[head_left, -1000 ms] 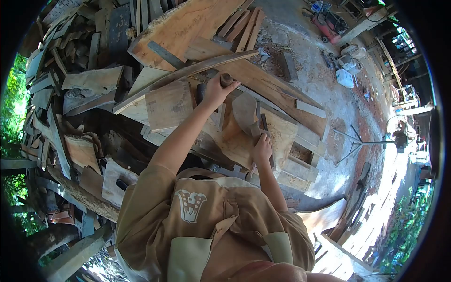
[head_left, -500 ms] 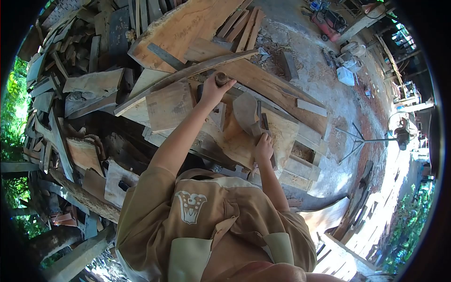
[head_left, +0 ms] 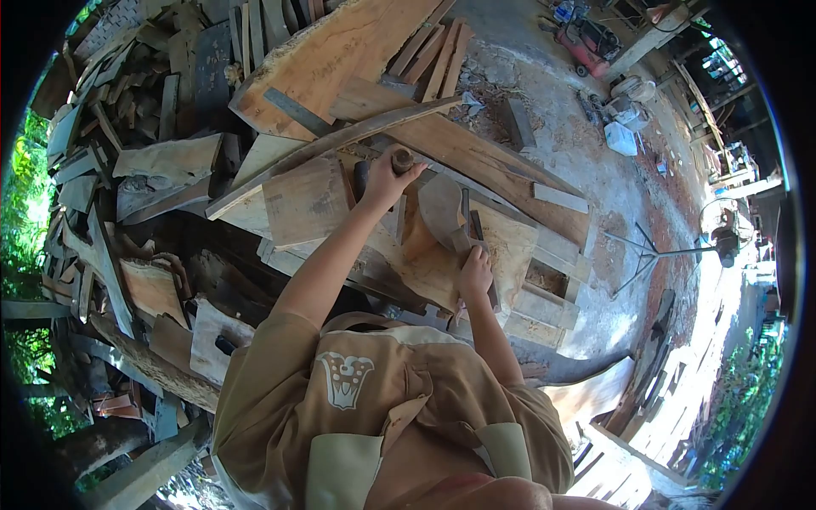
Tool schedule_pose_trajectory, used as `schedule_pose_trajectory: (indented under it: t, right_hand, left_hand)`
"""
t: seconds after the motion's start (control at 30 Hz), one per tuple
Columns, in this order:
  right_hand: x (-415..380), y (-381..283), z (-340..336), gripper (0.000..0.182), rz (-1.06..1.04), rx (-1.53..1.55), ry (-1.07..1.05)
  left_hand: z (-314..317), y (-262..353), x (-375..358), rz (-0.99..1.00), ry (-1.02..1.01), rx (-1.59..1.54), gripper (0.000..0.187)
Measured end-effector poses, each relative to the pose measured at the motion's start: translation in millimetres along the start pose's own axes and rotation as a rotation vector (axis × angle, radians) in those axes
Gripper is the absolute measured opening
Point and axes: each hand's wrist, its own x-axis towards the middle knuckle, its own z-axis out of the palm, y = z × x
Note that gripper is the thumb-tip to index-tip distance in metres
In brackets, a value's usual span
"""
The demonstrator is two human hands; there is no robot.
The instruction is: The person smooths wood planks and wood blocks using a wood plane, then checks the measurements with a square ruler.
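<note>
My left hand is closed around a round wooden handle whose end faces up; the rest of that tool is hidden by the hand. Lower and to the right, my right hand is closed on the narrow end of a broad, curved, blade-shaped piece, greyish brown in colour. This piece lies over a light wooden board in front of my body. A dark object shows just left of my left hand. Narrow dark strips sit beside the curved piece.
A long curved plank crosses behind my left hand. Large wooden slabs lie beyond it. Scrap wood is heaped on the left. On the right stand a metal tripod stand, a white container and a red machine.
My left hand and the wooden handle have come slightly nearer my body. My right hand and the curved piece stay in nearly the same place.
</note>
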Motion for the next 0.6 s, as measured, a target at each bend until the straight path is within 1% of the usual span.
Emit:
schedule_pose_trajectory:
  t: [0.03,0.1,0.13,0.2,0.23,0.3,0.37,0.43,0.47,0.53,0.57,0.6]
  right_hand:
    - [1.7,1.0,0.5,0.04,-0.001,0.0,0.006]
    - [7.6,5.5,2.1,0.046,-0.011,-0.062,-0.079]
    - [12.7,5.6,-5.1,0.046,-0.014,-0.062,-0.074]
    - [26.1,-0.3,-34.2,0.044,-0.037,0.06,-0.304]
    - [33.7,-5.3,-48.8,0.044,-0.04,0.059,-0.298]
    - [48.7,-19.2,-82.0,0.045,-0.201,0.113,-0.208]
    - [62.7,-37.8,-123.1,0.048,-0.331,0.321,-0.082]
    - [62.4,-71.3,-174.5,0.064,-0.434,0.466,0.249]
    - [62.3,-84.5,-194.2,0.064,-0.436,0.466,0.25]
    - [62.4,-105.2,-217.0,0.061,-0.523,0.708,0.662]
    - [62.7,-112.4,-213.3,0.061,-0.525,0.708,0.665]
    - [62.3,-119.9,-207.5,0.06,-0.605,0.814,0.796]
  left_hand:
    - [-0.2,0.7,-0.6,0.006,0.007,0.017,0.03]
    - [-0.5,1.7,-1.0,0.001,0.013,0.016,0.03]
    - [-0.9,1.8,-1.2,-0.01,0.017,0.016,0.03]
    - [-1.1,3.1,-2.3,-0.002,0.03,0.013,0.03]
    - [-1.2,3.8,-1.9,0.002,0.045,0.008,0.03]
    - [-1.0,1.2,-1.7,0.012,0.053,0.022,0.029]
    - [-1.4,0.9,-2.7,0.018,0.056,0.035,0.028]
    - [-1.5,2.3,-3.3,-0.029,0.038,0.037,0.027]
    - [-1.3,2.2,-3.8,-0.028,0.039,0.036,0.027]
    - [-0.1,-0.3,-4.1,-0.025,0.022,0.06,0.028]
    - [1.6,-2.1,-4.1,-0.022,0.024,0.06,0.028]
    - [3.9,-3.5,-4.6,0.004,0.038,0.052,0.026]
